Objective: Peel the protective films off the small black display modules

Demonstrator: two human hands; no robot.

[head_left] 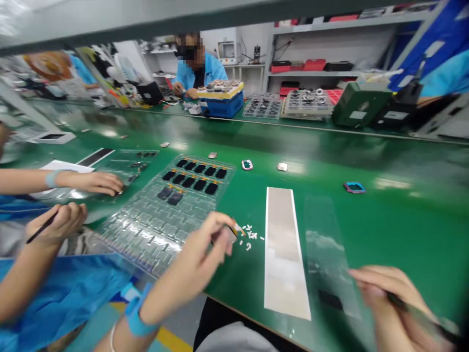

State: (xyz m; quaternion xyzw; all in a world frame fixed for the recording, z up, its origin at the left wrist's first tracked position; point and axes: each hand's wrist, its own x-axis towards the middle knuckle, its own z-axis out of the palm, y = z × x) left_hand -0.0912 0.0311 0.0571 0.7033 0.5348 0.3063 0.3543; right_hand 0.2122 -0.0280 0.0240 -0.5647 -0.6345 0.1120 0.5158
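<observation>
My left hand [205, 254], with a blue wrist strap, pinches a small display screen [230, 233] that has an orange flex cable at its edge. Just right of it, small white tabs [251, 234] lie scattered on the green mat. My right hand [392, 298] is curled around a slim dark tool [401, 304], too blurred to name surely. Its fingertips are at the edge of a clear plastic sheet [326, 239] bearing a dark patch. Between my hands lies a long pale strip with white borders [284, 254]. A clear tray [146, 230] holds several black screens in its far rows.
On the left a co-worker's hand [97, 182] rests over clear film, and the other [62, 222] grips a thin black tool. Small watch-like parts [247, 165] stand in a line across the green bench. Opposite, a person [200, 68] works behind a blue box [222, 105].
</observation>
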